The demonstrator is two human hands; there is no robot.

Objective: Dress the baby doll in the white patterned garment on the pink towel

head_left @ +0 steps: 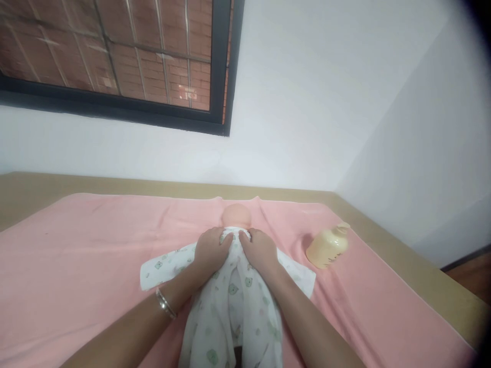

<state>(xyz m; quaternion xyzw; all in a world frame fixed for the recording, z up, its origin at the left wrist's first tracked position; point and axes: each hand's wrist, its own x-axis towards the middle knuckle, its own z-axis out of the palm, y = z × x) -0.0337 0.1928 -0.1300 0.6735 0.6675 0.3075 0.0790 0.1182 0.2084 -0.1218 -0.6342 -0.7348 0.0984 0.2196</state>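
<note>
While a doll (237,216) lies on the pink cloth (95,245), the left hand (212,250) and the right hand (263,251) both grip the white clothes (250,281) with green prints, just below its round head (236,213). A pale yellow bottle (327,248) is on the cloth, near one sleeve (301,276)

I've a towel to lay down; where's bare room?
Most room: the pink cloth left of the patterned garment. A smaller, creased patch lies between the right forearm and the cloth's right edge, nearer than the bottle. Crowded: the middle, where left hand and right hand touch the garment.
</note>
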